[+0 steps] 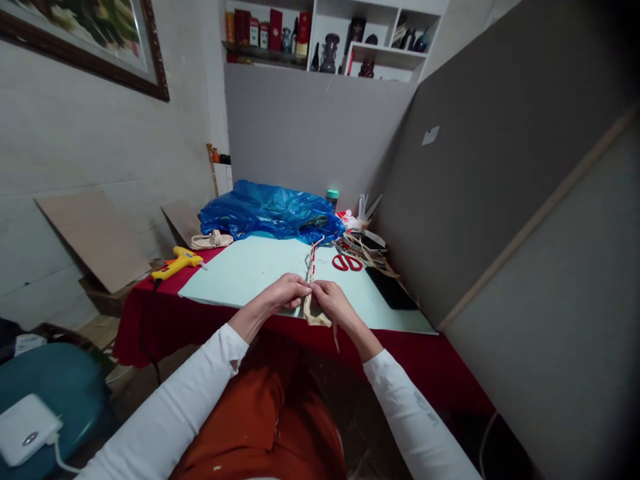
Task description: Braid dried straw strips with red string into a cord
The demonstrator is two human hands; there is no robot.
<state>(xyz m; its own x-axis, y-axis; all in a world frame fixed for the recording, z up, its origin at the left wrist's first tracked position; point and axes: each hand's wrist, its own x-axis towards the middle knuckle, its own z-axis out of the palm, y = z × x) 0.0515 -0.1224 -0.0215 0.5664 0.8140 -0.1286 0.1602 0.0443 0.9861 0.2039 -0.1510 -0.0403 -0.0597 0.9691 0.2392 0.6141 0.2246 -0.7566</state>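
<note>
My left hand (pixel 289 292) and my right hand (pixel 330 298) meet over the front edge of a pale green board (pixel 240 267). Between their pinched fingertips is a beige braided strip (pixel 317 319), its lower part curling below the fingers and a thin tail hanging by my right wrist. Above the fingers, thin strands run up over the board beside a narrow red piece (pixel 313 257). Red-handled scissors (pixel 347 263) lie on the board to the right of the hands.
A yellow glue gun (pixel 177 263) rests at the table's left, near a woven beige piece (pixel 213 240). Blue plastic (pixel 270 208) covers the back. A black flat object (pixel 391 289) and loose strips (pixel 373 250) lie right. A grey panel (pixel 475 167) bounds the right side.
</note>
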